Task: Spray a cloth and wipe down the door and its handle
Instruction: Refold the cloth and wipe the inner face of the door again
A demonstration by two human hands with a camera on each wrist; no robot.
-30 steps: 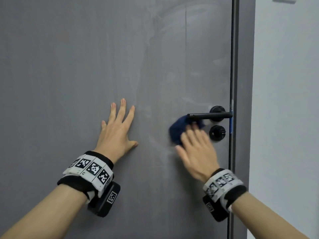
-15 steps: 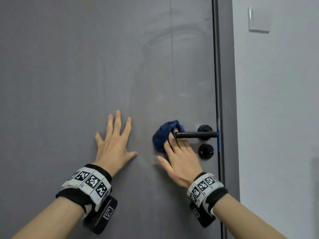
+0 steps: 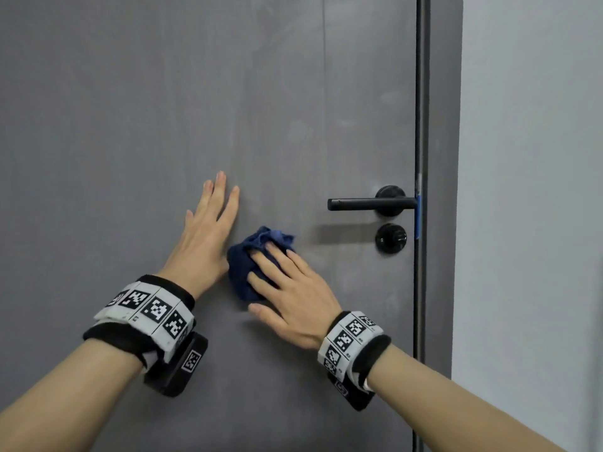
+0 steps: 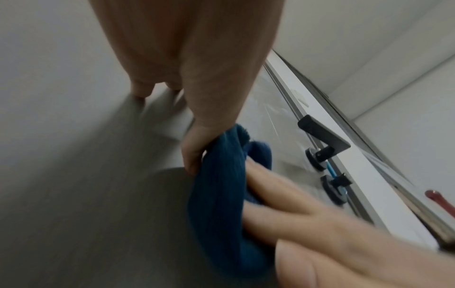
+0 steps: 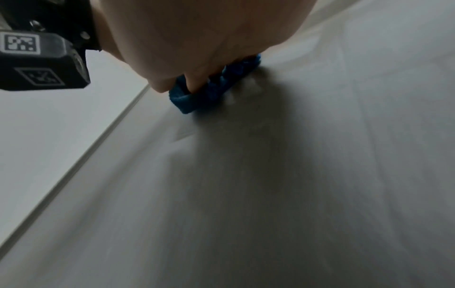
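Note:
The grey door (image 3: pixel 130 125) fills the head view. Its black lever handle (image 3: pixel 368 203) (image 4: pixel 322 136) sits at the right edge, with a round lock knob (image 3: pixel 390 238) below it. A bunched dark blue cloth (image 3: pixel 243 259) (image 4: pixel 219 194) (image 5: pixel 221 85) lies against the door, left of and below the handle's free end. My right hand (image 3: pixel 287 282) (image 5: pixel 197 39) presses it flat to the door with spread, straight fingers, thumb out to the side. My left hand (image 3: pixel 208 230) (image 4: pixel 187 78) lies flat on the door just left of the cloth, its thumb touching the cloth's edge.
A dark door-frame strip (image 3: pixel 422 93) runs down just right of the handle, with blue tape (image 3: pixel 418 216) at latch height. A pale wall (image 3: pixel 528 190) lies beyond it. Faint wipe streaks show on the door above the handle.
My right hand has slid the cloth down and left, away from the handle's end, until it sits beside my left hand. The left hand stays flat on the door.

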